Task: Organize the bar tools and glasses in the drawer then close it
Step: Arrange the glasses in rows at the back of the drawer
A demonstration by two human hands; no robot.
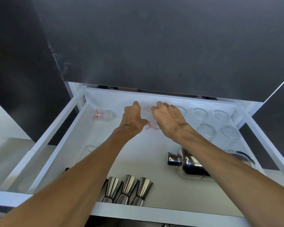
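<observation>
The white drawer (105, 99) stands pulled out. Both hands reach to its back middle. My left hand (133, 118) and my right hand (169, 118) each curl around a small measuring glass with red marks (152, 124); the two glasses meet between the hands. Another red-marked measuring glass (102, 115) lies on its side at the back left. One more clear glass (87, 150) shows beside my left forearm, partly hidden. Several ribbed clear glasses (206, 130) stand at the back right. A steel shaker (185, 163) lies on its side. Three steel jiggers (129, 187) stand along the front.
A dark cabinet front (154, 46) rises behind the drawer. White rails (52, 125) flank the drawer on both sides. A second steel piece (243, 157) lies at the right wall behind my right forearm. Bare drawer floor (138, 158) lies between my forearms.
</observation>
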